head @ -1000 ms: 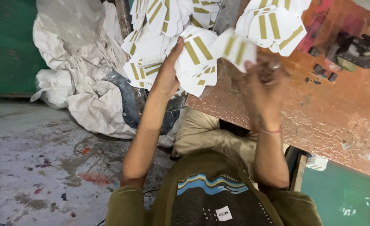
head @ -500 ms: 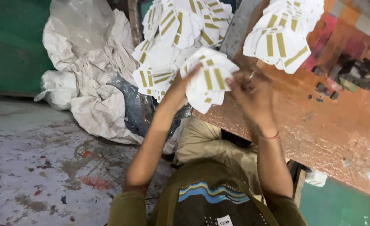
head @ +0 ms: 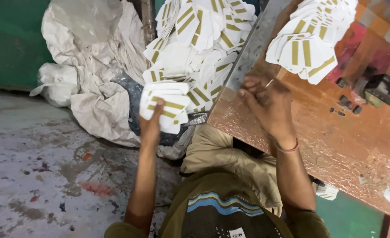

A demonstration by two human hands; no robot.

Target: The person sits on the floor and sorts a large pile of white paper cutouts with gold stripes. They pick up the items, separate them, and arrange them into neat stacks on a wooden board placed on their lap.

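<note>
Far left, a green wall (head: 10,44) backs crumpled white sacks (head: 93,66) slumped on a stained concrete floor (head: 40,176). Left hand (head: 153,121) is raised and closed around a small stack of white tags (head: 166,105), each with two olive-gold stripes; the stack's long axis runs roughly across the view, tilted down to the right. Just above and right of it, touching or nearly so, a large heap of the same tags (head: 199,48) spills downward. Right hand (head: 267,101) rests on the edge of the copper-coloured tabletop (head: 336,145), fingers curled; whether it pinches anything I cannot tell. Second tag heap (head: 312,37) lies up-right of it, nearer this hand.
</note>
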